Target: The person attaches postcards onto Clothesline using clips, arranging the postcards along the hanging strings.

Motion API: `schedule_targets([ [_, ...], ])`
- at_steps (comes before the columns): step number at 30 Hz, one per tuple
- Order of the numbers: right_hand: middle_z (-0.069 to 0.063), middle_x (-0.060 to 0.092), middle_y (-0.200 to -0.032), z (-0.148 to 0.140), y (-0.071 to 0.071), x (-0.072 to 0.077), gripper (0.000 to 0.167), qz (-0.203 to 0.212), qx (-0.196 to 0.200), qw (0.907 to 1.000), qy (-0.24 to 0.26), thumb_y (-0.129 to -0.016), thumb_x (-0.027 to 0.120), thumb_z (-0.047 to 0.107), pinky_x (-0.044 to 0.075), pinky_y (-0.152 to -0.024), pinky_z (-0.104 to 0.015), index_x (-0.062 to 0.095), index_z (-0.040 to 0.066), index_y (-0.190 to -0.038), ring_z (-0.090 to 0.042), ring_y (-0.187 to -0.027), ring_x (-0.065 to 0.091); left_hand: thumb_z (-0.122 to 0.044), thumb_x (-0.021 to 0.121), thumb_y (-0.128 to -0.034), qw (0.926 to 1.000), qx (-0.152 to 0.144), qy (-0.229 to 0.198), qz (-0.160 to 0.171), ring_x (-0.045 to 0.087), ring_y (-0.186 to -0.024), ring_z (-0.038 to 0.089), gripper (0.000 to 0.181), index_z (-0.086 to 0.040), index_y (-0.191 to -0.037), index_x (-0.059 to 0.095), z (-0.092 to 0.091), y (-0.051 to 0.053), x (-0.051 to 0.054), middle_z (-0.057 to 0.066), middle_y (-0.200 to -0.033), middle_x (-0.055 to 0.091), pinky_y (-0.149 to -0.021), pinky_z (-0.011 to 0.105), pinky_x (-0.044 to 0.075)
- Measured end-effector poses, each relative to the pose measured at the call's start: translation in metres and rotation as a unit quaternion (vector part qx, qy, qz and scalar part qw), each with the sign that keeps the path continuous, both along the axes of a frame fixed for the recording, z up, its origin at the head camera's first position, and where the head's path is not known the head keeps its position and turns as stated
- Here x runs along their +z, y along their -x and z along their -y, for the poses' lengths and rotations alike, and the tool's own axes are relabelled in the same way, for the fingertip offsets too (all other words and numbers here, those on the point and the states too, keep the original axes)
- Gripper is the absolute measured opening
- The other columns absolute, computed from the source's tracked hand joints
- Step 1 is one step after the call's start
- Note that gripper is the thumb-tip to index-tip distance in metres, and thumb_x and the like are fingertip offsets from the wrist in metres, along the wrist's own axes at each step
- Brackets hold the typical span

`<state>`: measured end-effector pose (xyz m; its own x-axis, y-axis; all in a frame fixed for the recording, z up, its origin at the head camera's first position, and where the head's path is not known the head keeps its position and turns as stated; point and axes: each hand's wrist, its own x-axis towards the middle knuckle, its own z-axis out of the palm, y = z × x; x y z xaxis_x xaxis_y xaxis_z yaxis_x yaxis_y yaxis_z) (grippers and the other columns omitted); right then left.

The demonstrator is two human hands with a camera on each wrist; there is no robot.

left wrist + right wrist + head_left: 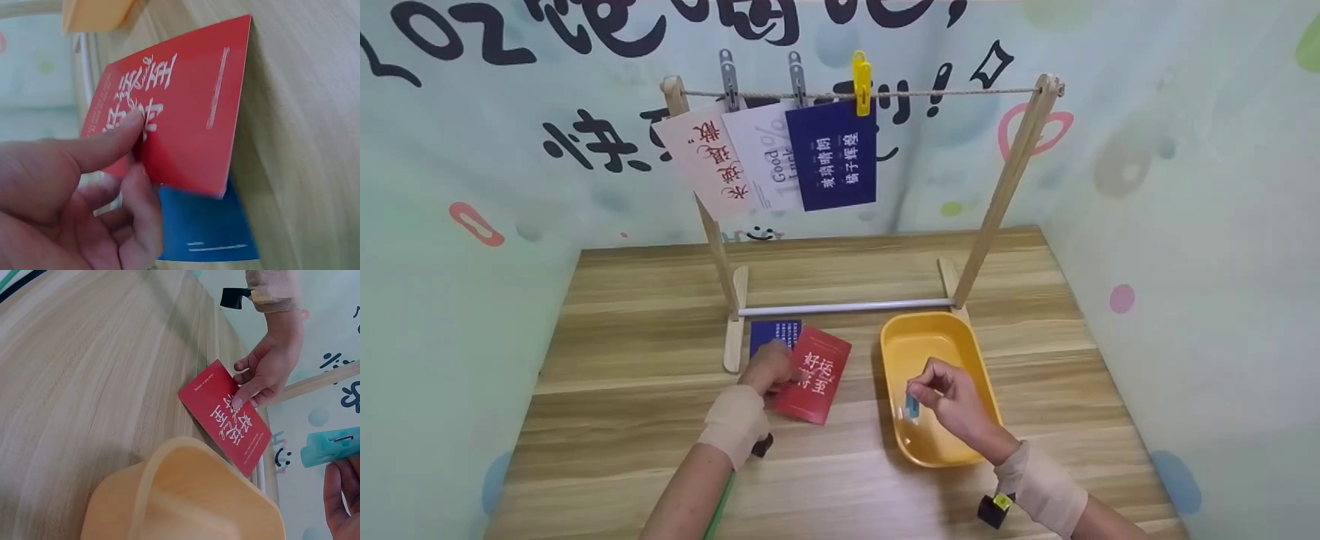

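My left hand (769,367) pinches a red card (819,375) with white lettering between thumb and fingers; in the left wrist view the card (191,107) is tilted up off the table. Partly beneath it lies a blue card (205,225), mostly covered. Over the yellow basket (894,352), my right hand (956,401) holds a light blue clothespin (332,445) between thumb and fingers. Behind both hands, a pink card (705,161), a white card (769,169) and a dark blue card (836,161) hang from a string, overlapping.
Two grey clothespins (728,79) and one yellow clothespin (862,82) clip the hanging cards. The string (960,92) runs between the posts of a wooden stand (1005,191), joined below by a white rod (847,307). Patterned walls enclose the wooden table (630,360).
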<state>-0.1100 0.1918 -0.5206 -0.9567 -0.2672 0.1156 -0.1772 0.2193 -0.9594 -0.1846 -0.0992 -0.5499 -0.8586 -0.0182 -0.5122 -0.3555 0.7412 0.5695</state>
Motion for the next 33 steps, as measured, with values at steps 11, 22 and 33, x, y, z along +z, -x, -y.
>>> schedule_targets([
  [11, -0.016, 0.069, -0.08, -0.007, 0.018, 0.031, 0.01, -0.01, -0.013, 0.9995, -0.029, -0.09, 0.065, -0.008, 0.054, -0.074, -0.021, 0.061, -0.004, -0.082, -0.009, -0.073, 0.062, -0.005, 0.075, -0.0875, 0.9934, -0.059, -0.065, -0.074, 0.058, -0.055, 0.014, 0.019, 0.005, -0.103, 0.071, -0.015, 0.0, 0.032, 0.015, -0.079, 0.071, -0.052, 0.028, 0.058],
  [22, -0.011, 0.066, -0.081, -0.001, 0.05, 0.085, 0.013, -0.117, -0.01, 0.9906, -0.07, -0.088, 0.067, -0.008, 0.05, -0.068, -0.018, 0.06, -0.001, -0.08, -0.008, -0.072, 0.06, -0.012, 0.07, -0.0936, 0.9785, -0.089, -0.066, -0.174, 0.07, -0.084, 0.019, 0.021, 0.001, -0.11, 0.071, -0.042, 0.01, 0.088, 0.015, -0.099, 0.075, -0.075, 0.029, 0.058],
  [33, -0.014, 0.063, -0.079, 0.005, 0.075, 0.131, 0.011, -0.21, -0.012, 0.9747, -0.077, -0.088, 0.066, -0.009, 0.047, -0.07, -0.017, 0.059, -0.006, -0.08, -0.006, -0.075, 0.056, -0.016, 0.064, -0.0986, 0.9721, -0.065, -0.11, -0.197, 0.068, -0.09, 0.018, 0.024, -0.001, -0.117, 0.067, -0.058, 0.019, 0.125, 0.012, -0.105, 0.073, -0.08, 0.03, 0.057],
])
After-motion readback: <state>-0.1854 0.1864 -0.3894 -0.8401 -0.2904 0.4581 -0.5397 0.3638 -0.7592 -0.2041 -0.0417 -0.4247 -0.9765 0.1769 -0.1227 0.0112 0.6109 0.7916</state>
